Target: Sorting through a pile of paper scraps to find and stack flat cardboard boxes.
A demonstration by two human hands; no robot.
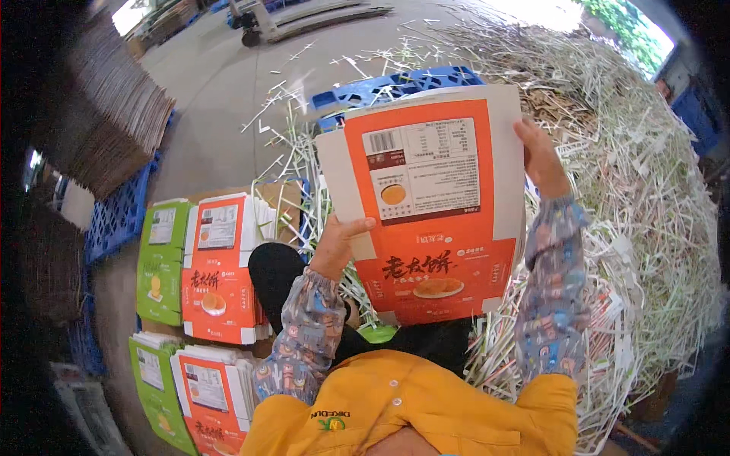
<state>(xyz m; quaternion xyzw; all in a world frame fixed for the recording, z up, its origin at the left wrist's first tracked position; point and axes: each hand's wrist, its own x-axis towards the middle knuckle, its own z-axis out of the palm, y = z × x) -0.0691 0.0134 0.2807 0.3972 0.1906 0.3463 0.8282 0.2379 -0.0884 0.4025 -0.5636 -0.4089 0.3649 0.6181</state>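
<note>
Head cam: the orange-and-white flat carton stack (430, 235) sits right between my hands, long axis running away from me. My left hand (336, 245) is pinching its left edge, thumb on top; my right hand (543, 161) is farther out along the right edge, can't tell if it's pinching.

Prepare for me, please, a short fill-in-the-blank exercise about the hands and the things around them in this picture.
1. Of the left hand and the right hand on the flat printed cardboard, the one nearer to the person's body is the ____ hand.
2. The plastic pallet just beyond the cardboard is ____.
3. The flat cartons directly left of the orange cartons are ____.
4. The big heap of strips is on the person's ____ side.

Missing words: left; blue; green; right.
</note>
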